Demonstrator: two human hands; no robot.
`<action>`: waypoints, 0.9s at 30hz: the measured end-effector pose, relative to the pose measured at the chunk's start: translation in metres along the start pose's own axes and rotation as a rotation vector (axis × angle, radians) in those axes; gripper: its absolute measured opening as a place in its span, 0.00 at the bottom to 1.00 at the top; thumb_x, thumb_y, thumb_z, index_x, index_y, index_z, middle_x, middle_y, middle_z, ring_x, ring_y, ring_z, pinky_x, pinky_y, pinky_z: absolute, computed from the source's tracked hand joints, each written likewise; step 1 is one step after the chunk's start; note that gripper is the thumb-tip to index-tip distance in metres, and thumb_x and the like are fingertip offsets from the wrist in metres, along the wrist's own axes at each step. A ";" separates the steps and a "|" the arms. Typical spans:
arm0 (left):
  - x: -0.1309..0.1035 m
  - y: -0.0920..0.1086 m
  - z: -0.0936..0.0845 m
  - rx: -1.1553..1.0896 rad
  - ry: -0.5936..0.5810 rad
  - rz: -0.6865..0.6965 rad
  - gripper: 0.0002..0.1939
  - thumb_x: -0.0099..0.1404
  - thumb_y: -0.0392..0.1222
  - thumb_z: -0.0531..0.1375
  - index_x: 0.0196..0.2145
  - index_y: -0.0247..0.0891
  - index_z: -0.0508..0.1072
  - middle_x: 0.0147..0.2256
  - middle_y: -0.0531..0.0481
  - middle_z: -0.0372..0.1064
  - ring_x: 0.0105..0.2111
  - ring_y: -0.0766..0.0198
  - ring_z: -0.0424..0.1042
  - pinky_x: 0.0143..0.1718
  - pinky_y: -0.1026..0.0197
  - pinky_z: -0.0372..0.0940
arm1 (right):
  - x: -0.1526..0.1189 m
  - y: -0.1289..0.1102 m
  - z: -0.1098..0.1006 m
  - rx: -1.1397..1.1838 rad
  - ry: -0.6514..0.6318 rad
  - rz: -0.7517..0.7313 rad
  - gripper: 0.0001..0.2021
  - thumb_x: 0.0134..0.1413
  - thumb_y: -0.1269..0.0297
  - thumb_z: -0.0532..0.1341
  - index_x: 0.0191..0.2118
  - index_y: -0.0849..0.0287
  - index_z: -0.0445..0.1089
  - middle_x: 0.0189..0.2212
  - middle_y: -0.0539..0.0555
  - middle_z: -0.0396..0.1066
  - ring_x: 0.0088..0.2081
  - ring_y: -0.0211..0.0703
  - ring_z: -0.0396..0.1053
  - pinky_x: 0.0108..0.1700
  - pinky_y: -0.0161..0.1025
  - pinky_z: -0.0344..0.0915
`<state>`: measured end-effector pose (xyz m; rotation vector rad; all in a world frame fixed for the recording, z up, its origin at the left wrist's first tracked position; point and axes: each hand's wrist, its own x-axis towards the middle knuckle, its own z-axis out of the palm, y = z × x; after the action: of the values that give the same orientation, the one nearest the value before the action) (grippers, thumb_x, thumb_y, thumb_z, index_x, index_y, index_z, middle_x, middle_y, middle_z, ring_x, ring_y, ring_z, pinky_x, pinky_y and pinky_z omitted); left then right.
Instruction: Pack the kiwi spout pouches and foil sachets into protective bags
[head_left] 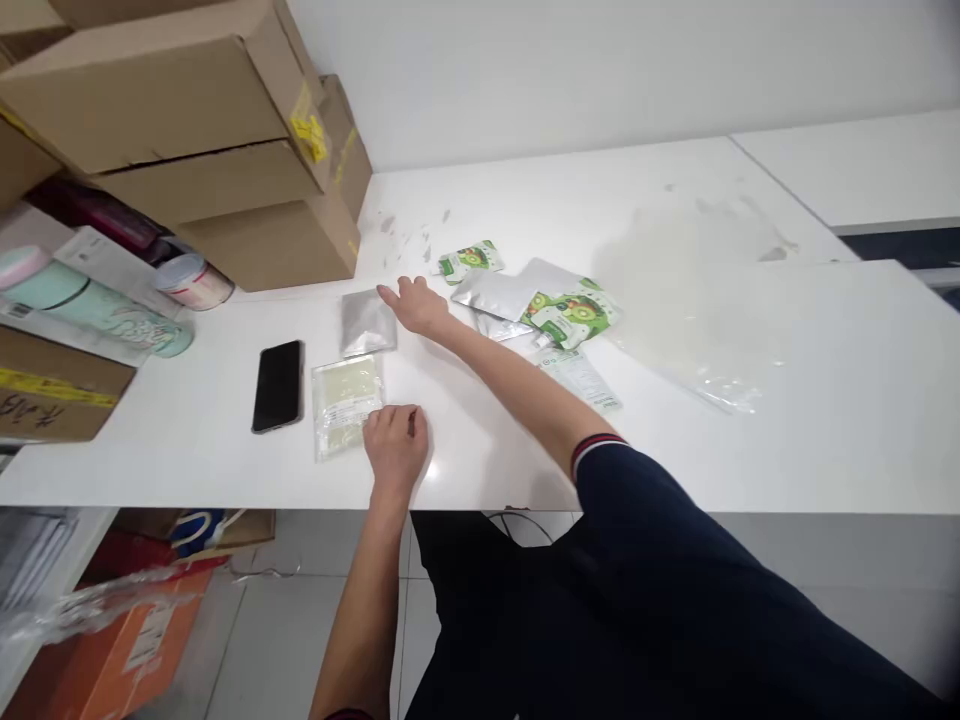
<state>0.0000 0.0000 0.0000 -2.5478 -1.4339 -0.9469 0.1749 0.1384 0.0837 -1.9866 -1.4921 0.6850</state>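
Note:
My left hand (pixel 396 445) rests on the white table with its fingers curled in, at the right edge of a flat clear packet (pixel 346 400) with a pale yellow-green content and a printed label. Nothing shows in that hand. My right hand (pixel 416 305) reaches across the table, one finger stretched out to the upper right corner of a square silver pouch (pixel 367 325); its other fingers are partly bent. The silver pouch lies flat just behind the clear packet. To the right of my right hand lie silver pouches (pixel 491 293) and green fruit-printed spout pouches (pixel 577 313), overlapping.
A black phone (pixel 278 386) lies left of the clear packet. Stacked cardboard boxes (pixel 262 215), a mint bottle (pixel 97 305) and a lidded tub (pixel 195 281) stand at the left. A large clear plastic bag (pixel 697 310) spreads over the right side. A small green pouch (pixel 471 262) lies farther back.

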 end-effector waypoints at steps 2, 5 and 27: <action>0.000 0.000 0.000 0.008 -0.007 0.004 0.12 0.68 0.42 0.55 0.31 0.40 0.75 0.29 0.46 0.72 0.35 0.55 0.67 0.40 0.54 0.58 | -0.032 0.026 -0.044 -0.059 0.038 -0.136 0.22 0.66 0.46 0.50 0.47 0.59 0.70 0.49 0.62 0.70 0.50 0.56 0.68 0.52 0.51 0.63; 0.001 0.004 -0.001 0.012 -0.025 0.010 0.12 0.68 0.42 0.54 0.31 0.40 0.75 0.30 0.45 0.72 0.37 0.53 0.67 0.40 0.53 0.57 | -0.093 0.090 -0.117 -0.180 0.185 -0.102 0.13 0.64 0.56 0.56 0.39 0.60 0.73 0.40 0.60 0.73 0.47 0.54 0.68 0.51 0.47 0.61; 0.009 0.019 -0.001 -0.135 0.011 0.040 0.11 0.68 0.42 0.54 0.32 0.40 0.74 0.33 0.43 0.72 0.38 0.55 0.69 0.47 0.51 0.62 | -0.208 0.221 -0.294 0.171 1.164 -0.116 0.07 0.57 0.63 0.59 0.30 0.57 0.70 0.31 0.54 0.72 0.36 0.41 0.70 0.44 0.44 0.67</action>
<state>0.0175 -0.0043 0.0099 -2.6499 -1.3542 -1.0855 0.4749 -0.1506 0.1543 -1.6209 -0.7587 -0.3805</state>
